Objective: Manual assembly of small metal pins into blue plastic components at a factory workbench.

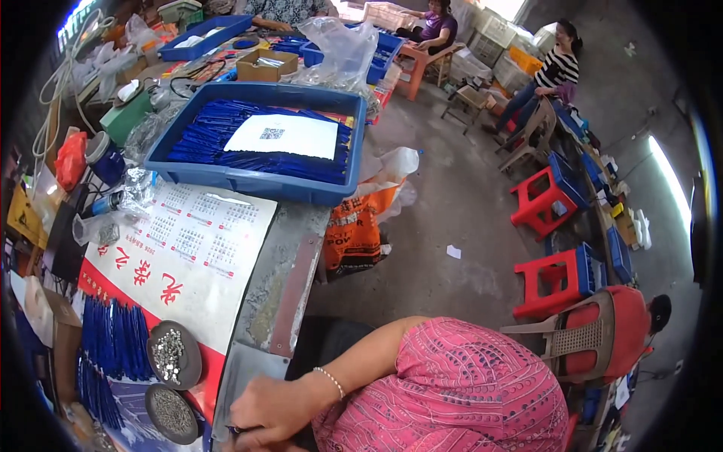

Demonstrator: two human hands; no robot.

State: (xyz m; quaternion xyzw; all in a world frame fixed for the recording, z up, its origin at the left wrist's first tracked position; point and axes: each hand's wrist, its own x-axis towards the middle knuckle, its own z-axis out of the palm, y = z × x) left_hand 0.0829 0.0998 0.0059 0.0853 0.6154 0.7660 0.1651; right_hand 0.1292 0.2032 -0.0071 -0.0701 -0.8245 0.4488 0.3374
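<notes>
I can't tell whether the bare right hand (pixel 269 410)'s fingers grip anything; a leftward sweep could tip the round dark dish (pixel 183 440) of tiny grey metal pieces (pixel 172 410).

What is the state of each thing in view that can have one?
Right hand: bent, grip unclear
Large blue tray: holding blue pieces, white sheet on top
Upper dish: open, holding shiny parts
Lower dish: open, holding thin parts
Small cardboard box: open
Calendar sheet: lying flat
</notes>
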